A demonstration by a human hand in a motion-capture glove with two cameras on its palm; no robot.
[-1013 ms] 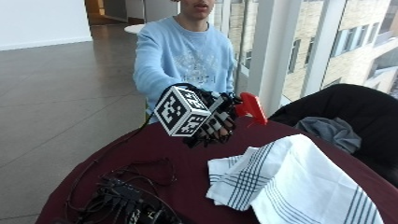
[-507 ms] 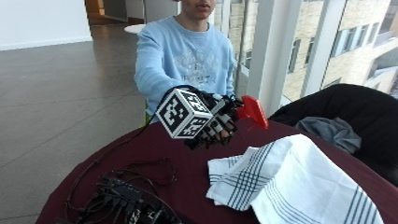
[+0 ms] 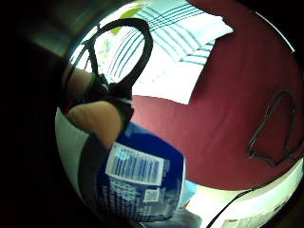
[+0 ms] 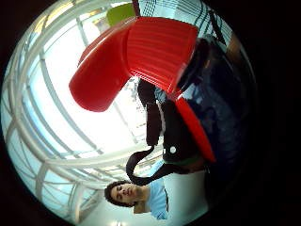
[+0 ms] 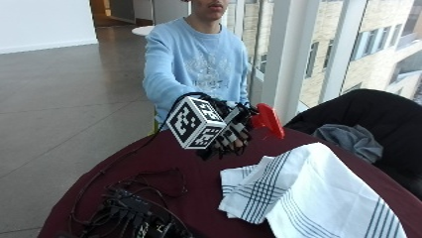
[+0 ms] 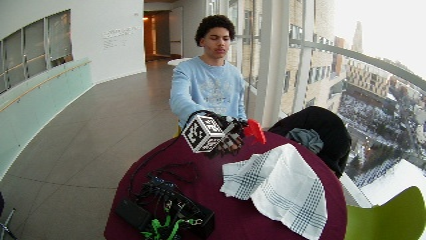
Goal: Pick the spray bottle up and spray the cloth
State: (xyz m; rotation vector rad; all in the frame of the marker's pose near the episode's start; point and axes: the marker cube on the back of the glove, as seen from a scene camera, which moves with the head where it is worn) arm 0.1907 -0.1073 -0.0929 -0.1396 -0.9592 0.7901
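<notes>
Above the table (image 5: 198, 198), palm view alone shows spray bottle (image 3: 142, 185) label.

Your gloved right hand (image 5: 227, 133) grips the spray bottle (image 5: 264, 120), whose red head is glossy, ribbed plastic with a smooth trigger. Its body (image 3: 142, 183) looks like slick blue plastic, wearing a shiny printed label with a white barcode patch. At about four o'clock from your hand lies the cloth (image 5: 310, 198), soft, matt woven fabric, white with dark stripes, rumpled into folds. Beneath it, the tabletop (image 5: 191, 183) shows a matt, maroon, even surface.
</notes>
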